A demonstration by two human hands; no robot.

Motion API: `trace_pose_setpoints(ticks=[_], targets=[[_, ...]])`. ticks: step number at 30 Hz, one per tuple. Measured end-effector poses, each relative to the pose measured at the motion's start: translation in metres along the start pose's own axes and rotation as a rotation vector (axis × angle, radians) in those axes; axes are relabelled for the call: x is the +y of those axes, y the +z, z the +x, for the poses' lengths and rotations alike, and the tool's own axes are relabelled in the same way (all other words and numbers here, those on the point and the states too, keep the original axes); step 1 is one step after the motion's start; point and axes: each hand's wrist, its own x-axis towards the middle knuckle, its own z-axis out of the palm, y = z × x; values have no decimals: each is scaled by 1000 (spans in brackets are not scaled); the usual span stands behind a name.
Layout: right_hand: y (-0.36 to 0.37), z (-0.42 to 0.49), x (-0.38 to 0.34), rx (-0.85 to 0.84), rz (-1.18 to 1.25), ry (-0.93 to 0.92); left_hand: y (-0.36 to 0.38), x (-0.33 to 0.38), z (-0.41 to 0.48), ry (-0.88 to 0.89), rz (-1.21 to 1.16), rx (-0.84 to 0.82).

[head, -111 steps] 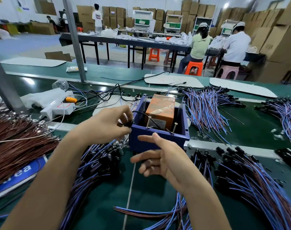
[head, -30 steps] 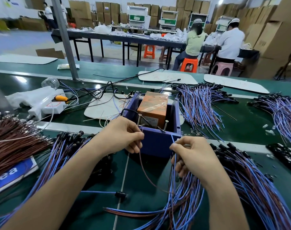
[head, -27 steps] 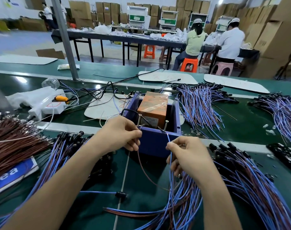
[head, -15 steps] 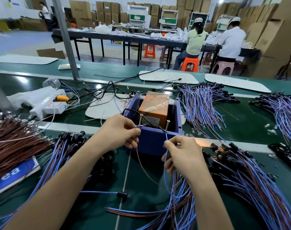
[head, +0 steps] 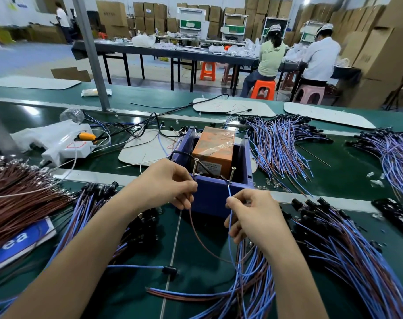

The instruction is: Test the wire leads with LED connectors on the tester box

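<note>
One lead is on test: the left hand [head: 170, 184] pinches the brown wire [head: 197, 229] against the left screw post [head: 195, 165] of the tester box [head: 213, 200], mid-bench. The right hand [head: 253, 215] pinches the blue wire [head: 229, 192] up to the right screw post [head: 232, 173]. Both wrists hover low, just near of the box. Any LED glow? Can't tell. Judging by the heap of leads [head: 333, 245] at near right, plenty remains.
</note>
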Motion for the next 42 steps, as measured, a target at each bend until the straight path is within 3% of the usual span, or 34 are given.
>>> trace_pose_setpoints(ticks=[2, 5, 7, 9, 13, 15, 24, 27, 30, 33, 36, 42], targets=[[-3, -4, -1, -128, -37, -9, -9, 5, -8, 59, 8, -276], [-8, -14, -6, -530, -103, -11, -30, 12, -20, 225, -59, -821], [-8, -20, -11, -794, -153, 13, -43, 14, -24, 292, -159, -972], [-5, -20, -13, -833, -225, -4, -51, 13, -26, 325, -184, -904], [18, -9, -4, -481, -492, -139, -55, 10, -25, 235, 69, -624], [36, -4, 3, -413, -613, -154, -52, 10, -23, 200, 108, -548], [90, -11, 12, -638, -823, -249, -33, 10, -17, 93, 188, -346], [60, -11, -1, -574, -803, -251, -24, 7, -15, 18, 248, -341], [13, -15, -13, -414, -746, -263, -15, 7, -17, -55, 339, -525], [-33, -23, -15, -228, -535, -188, -9, 12, -23, -69, 310, -698], [-67, -26, -5, -84, -396, -89, -17, 18, -25, 50, 349, -651], [-97, -9, 27, 242, -345, 27, -43, 19, -30, 135, 288, -471]])
